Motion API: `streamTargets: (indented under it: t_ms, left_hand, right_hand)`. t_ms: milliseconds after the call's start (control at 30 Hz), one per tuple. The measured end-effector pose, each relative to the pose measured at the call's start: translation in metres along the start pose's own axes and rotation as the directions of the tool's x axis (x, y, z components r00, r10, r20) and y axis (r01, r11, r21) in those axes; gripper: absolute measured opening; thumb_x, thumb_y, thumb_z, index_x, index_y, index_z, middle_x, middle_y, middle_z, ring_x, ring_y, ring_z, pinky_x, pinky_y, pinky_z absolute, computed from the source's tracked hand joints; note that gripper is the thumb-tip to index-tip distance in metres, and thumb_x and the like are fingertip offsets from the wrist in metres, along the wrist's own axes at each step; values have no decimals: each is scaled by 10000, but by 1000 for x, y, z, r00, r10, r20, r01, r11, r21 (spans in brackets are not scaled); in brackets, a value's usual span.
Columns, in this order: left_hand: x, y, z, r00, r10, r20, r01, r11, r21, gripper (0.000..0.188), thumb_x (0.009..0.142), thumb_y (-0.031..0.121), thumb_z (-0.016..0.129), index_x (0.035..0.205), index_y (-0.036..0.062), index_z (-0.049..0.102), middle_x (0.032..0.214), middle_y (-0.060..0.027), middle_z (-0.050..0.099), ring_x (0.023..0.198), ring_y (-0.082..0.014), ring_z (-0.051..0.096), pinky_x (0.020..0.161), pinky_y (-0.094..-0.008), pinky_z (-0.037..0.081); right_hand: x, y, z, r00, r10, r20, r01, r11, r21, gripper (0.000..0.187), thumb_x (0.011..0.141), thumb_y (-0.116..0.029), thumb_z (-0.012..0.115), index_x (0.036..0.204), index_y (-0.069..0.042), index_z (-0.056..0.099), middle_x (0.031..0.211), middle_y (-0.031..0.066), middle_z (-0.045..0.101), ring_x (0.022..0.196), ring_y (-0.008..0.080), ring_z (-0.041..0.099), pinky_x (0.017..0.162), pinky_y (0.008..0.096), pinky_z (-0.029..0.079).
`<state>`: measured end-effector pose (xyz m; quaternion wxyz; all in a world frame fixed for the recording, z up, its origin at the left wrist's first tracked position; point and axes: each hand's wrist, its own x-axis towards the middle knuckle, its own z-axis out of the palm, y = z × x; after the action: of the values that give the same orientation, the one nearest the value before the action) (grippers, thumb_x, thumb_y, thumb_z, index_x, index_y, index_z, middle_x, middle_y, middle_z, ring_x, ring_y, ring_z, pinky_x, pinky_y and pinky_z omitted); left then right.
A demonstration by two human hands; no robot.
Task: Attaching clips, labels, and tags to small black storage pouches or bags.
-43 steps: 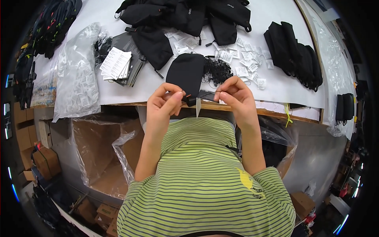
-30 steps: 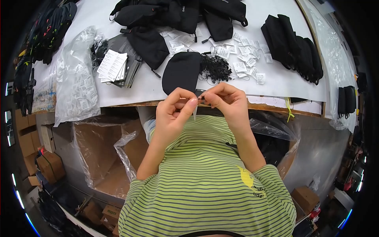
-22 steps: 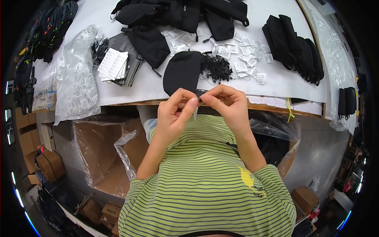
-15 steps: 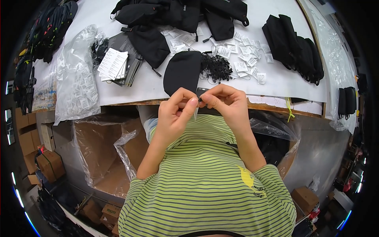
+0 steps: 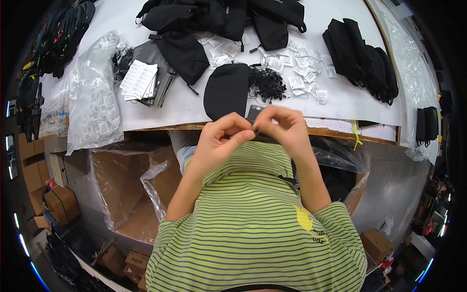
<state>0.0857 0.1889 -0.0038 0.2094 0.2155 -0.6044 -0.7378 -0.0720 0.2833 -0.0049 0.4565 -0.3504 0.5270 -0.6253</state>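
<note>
My left hand [image 5: 221, 138] and my right hand [image 5: 284, 127] meet in front of the table's near edge, thumbs and forefingers pinched together. A small dark bit [image 5: 256, 130], perhaps cord, shows at the fingertips; its kind is too small to make out. Right behind the fingers is a dark card tag [image 5: 254, 113], partly covered by my right hand. A flat black pouch [image 5: 226, 92] lies just beyond my left hand. Next to it sits a tangle of black tag strings [image 5: 267, 83].
Small white printed labels [image 5: 304, 65] are scattered beyond the strings. Black pouches [image 5: 194, 17] heap at the back, more [image 5: 360, 58] at the right. Cards [image 5: 141, 80] and a plastic bag of labels [image 5: 97, 92] lie left. A lined carton [image 5: 126, 185] stands below the table edge.
Both hands have shifted slightly right, the left one also a little lower. The dark tag behind the fingers shows more. The black pouch has slid slightly toward me.
</note>
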Motion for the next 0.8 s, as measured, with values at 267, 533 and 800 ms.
streamTargets:
  t_ms: [267,533,800]
  left_hand:
    - [7,7,5,949,133,287,-224,923,314,119,804,156,718,802,58,650,569,11,484,514,-85,408,575,-240,346]
    - [28,16,-11,908,319,271,-417,633,652,219,789,27,640,1003,74,639,1150,-62,554,1032,-243,494,887,-344,387]
    - [25,11,-44,813,480,330,-433,120,893,371,690,10,643,1044,122,630,1173,9,574,1116,-207,488,921,-378,352]
  right_hand:
    - [21,86,-29,855,505,116,-513,793,328,275,947,-229,515,1123,-24,566,939,54,642,759,130,640,650,244,522]
    - [32,59,-15,952,289,96,-280,955,-101,141,894,-147,589,893,-7,600,724,11,587,648,69,588,547,213,448]
    - [18,-26,-7,991,-87,104,134,745,-653,114,818,-107,628,851,-11,578,738,68,579,624,163,595,550,261,456]
